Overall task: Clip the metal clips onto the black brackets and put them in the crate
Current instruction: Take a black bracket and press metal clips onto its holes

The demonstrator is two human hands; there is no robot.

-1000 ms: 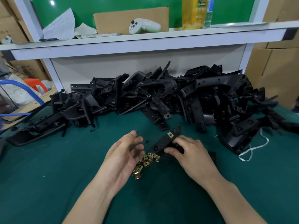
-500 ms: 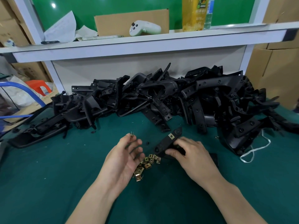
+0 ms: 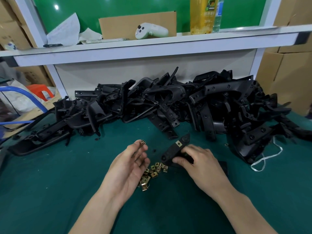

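Observation:
My right hand [image 3: 200, 162] grips a black bracket [image 3: 173, 150] just above the green table top, its far end tilted up. One brass metal clip [image 3: 178, 143] sits clipped on that bracket near its upper end. My left hand [image 3: 130, 163] is palm-up to the left of the bracket and pinches a single metal clip [image 3: 143, 142] at its fingertips. A small heap of loose brass clips [image 3: 152, 173] lies on the table between my hands. No crate is in view.
A big pile of black brackets [image 3: 168, 105] stretches across the back of the green table [image 3: 50, 183]. A white strap [image 3: 265, 157] lies at the right. A white shelf [image 3: 152, 46] above carries a controller, cardboard and a bottle. Cardboard boxes [image 3: 287, 78] stand right.
My left hand has lifted a single clip from the heap and raised it at its fingertips. My right hand and the bracket have hardly moved.

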